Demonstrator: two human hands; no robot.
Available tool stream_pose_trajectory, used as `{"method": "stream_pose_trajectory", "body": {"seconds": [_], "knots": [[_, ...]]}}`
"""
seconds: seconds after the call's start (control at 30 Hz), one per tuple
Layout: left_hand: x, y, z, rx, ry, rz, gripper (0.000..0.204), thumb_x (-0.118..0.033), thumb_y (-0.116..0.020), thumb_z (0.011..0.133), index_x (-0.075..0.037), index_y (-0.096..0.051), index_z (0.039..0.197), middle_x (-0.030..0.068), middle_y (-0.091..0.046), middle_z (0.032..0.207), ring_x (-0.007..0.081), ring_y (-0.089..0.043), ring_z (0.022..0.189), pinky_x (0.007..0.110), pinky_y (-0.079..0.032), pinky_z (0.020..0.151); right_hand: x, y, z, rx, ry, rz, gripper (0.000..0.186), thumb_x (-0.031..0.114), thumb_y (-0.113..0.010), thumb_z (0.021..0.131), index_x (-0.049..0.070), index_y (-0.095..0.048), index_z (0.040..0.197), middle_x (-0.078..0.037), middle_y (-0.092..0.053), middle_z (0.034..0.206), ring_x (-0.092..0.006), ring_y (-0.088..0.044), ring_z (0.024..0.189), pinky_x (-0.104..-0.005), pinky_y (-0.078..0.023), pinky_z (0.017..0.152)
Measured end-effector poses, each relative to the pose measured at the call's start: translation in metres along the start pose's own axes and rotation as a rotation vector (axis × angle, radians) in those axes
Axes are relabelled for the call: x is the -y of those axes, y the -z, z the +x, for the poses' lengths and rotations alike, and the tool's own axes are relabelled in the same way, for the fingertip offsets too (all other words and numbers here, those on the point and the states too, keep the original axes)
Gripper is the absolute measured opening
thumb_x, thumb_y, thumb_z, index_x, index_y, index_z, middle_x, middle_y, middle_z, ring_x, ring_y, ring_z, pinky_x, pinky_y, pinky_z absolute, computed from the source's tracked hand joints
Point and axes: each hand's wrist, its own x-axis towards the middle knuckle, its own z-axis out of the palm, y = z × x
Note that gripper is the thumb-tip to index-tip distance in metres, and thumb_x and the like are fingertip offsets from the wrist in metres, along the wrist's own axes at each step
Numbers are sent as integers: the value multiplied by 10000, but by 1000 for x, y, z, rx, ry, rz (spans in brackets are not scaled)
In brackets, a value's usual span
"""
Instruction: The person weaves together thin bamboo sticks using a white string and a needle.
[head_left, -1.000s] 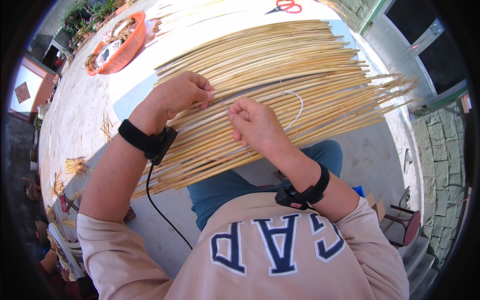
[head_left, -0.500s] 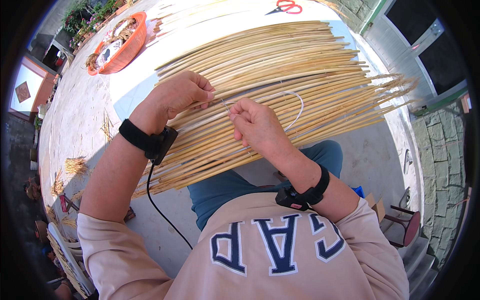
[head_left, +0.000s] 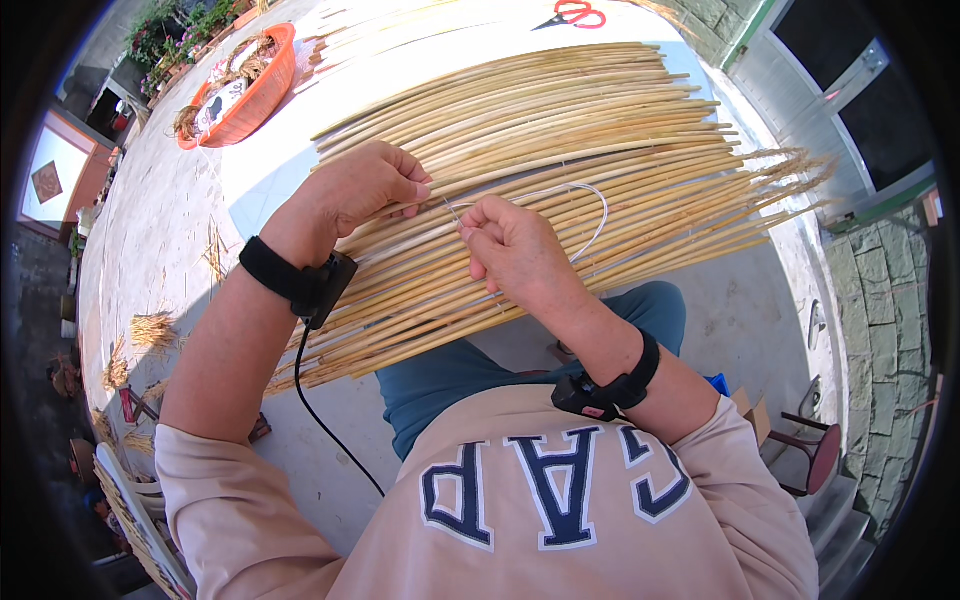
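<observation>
Rows of long yellow reed stalks (head_left: 540,112) lie side by side as a mat in front of me, tied with thin string in places; a few still carry feathery tips at the right. My left hand (head_left: 362,188) is closed over the stalks, thumb and index fingertips together; what they pinch is too small to tell. Just right of it, my right hand (head_left: 518,248) is closed in a pinch on a white cord (head_left: 604,214). The cord loops out to the right over the mat, and a short length shows between both hands.
Beyond the mat, red-handled scissors (head_left: 549,22) lie on the white tabletop. An orange basin (head_left: 262,105) with bundled material stands at the far left. Loose straw bunches (head_left: 152,330) lie on the ground to the left. A dark red stool (head_left: 822,458) stands at the lower right.
</observation>
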Motion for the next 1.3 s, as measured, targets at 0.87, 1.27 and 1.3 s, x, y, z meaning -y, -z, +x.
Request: {"method": "stream_pose_trajectory", "body": {"seconds": [0.87,1.27,1.3], "knots": [[-5,-12,-8,-63,-64,121,76,-25,-612,730,14,-560,768,33,-551,659,91,-523,586,186,-419,562,-12,-10,1,-192,176,-227,92,111,-527,836,24,-556,824,-21,-502,526,-75,-485,479,-229,-379,456],[-8,-16,-10,-74,-61,36,68,3,-609,715,14,-557,758,38,-558,635,93,-520,561,188,-394,532,-17,-16,3,-255,172,-201,95,112,-529,837,26,-562,813,-19,-507,543,-74,-488,488,-227,-384,466],[-8,-15,-10,-75,-48,44,67,5,-608,715,14,-558,759,39,-557,634,95,-519,559,190,-396,535,-16,-16,3,-262,172,-206,95,111,-528,836,26,-563,811,-19,-507,542,-73,-487,489,-226,-384,468]]}}
